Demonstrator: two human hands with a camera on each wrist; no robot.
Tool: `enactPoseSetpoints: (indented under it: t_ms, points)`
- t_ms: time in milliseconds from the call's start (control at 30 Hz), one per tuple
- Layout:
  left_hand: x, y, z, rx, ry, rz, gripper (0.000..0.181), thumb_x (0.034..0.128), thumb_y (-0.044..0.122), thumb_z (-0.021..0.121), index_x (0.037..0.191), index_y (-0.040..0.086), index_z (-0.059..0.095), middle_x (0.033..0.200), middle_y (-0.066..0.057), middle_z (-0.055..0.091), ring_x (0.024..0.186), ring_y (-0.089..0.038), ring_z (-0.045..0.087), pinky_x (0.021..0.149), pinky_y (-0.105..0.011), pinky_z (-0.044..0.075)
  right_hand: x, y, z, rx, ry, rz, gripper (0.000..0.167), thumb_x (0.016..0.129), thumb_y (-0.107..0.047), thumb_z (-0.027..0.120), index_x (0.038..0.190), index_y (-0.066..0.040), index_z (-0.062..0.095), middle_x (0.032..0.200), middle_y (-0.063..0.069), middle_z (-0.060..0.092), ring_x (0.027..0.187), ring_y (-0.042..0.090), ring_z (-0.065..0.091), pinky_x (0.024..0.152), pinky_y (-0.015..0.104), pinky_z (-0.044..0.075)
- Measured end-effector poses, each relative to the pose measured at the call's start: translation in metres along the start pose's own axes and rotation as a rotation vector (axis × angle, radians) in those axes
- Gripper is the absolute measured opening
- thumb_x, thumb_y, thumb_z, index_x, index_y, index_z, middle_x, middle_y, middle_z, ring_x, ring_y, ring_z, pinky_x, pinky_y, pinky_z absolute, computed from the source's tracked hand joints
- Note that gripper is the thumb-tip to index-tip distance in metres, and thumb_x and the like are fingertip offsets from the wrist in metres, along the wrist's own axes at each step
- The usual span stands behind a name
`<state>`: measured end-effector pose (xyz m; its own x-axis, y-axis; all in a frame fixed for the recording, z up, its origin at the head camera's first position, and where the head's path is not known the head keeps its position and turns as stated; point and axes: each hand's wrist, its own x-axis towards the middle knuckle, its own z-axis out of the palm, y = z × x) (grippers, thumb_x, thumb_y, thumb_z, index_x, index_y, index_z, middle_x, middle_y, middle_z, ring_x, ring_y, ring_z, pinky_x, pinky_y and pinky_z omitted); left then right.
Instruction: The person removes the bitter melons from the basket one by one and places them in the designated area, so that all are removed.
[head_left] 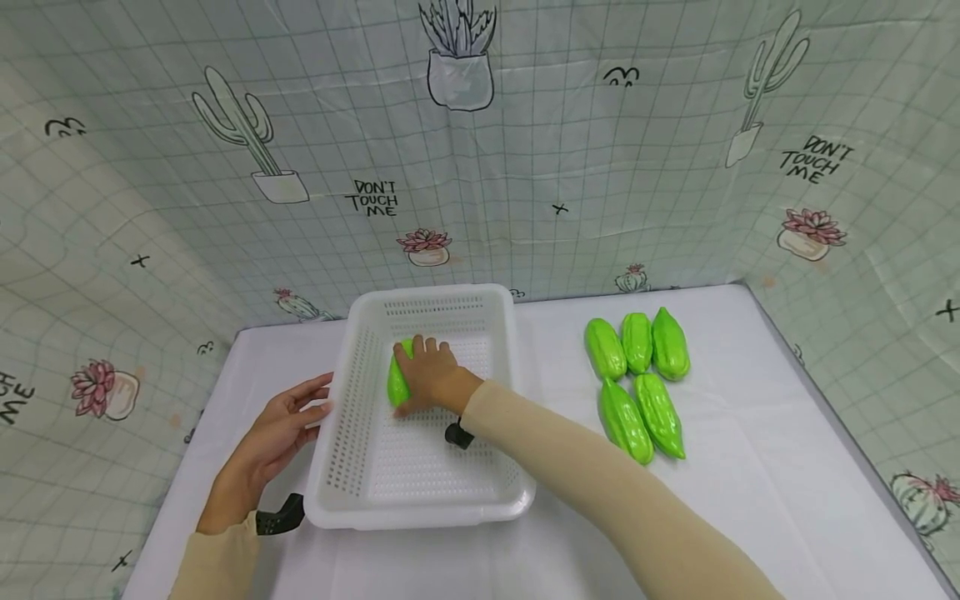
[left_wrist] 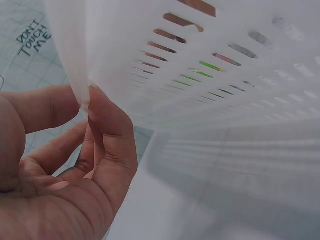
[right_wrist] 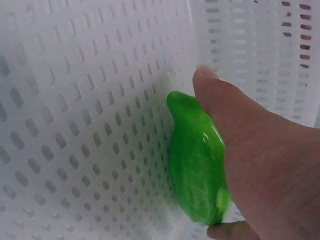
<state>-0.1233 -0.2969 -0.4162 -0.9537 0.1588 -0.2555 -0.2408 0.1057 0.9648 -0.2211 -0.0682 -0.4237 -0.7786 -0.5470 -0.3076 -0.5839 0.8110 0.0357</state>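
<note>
A glossy green, ribbed bitter melon (head_left: pixel 398 382) lies on the floor of a white perforated plastic basket (head_left: pixel 420 510). My right hand (head_left: pixel 429 379) is spread over it, fingers apart. In the right wrist view, one straight finger of the right hand (right_wrist: pixel 270 155) runs along the bitter melon (right_wrist: pixel 195 160), its tip past the narrow end, and another fingertip touches the lower end. Outside the basket's left side is my left hand (head_left: pixel 277 433). The left wrist view shows the left hand (left_wrist: pixel 95 165) pinching the rim of the basket (left_wrist: pixel 115 45) between thumb and fingers.
Several more green bitter melons (head_left: pixel 637 342) lie in two rows on the white tabletop (head_left: pixel 765 467), right of the basket. A patterned cloth (head_left: pixel 525 158) with cactus drawings stands behind the table and along its sides.
</note>
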Motion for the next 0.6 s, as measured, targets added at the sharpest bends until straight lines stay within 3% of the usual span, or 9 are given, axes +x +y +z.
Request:
enactPoseSetpoints:
  t_ms: [600]
  points:
    - [-0.0011, 0.0013, 0.0008, 0.013, 0.003, -0.003, 0.067, 0.1082, 0.005, 0.058, 0.164, -0.007, 0.023, 0.127, 0.002, 0.053, 0.104, -0.005, 0.067, 0.087, -0.024, 0.059, -0.0038, 0.0033, 0.0032, -0.082, 0.001, -0.041, 0.116, 0.083, -0.075, 0.075, 0.170, -0.020, 0.020, 0.165, 0.012, 0.036, 0.148, 0.030, 0.042, 0.121, 0.043, 0.038]
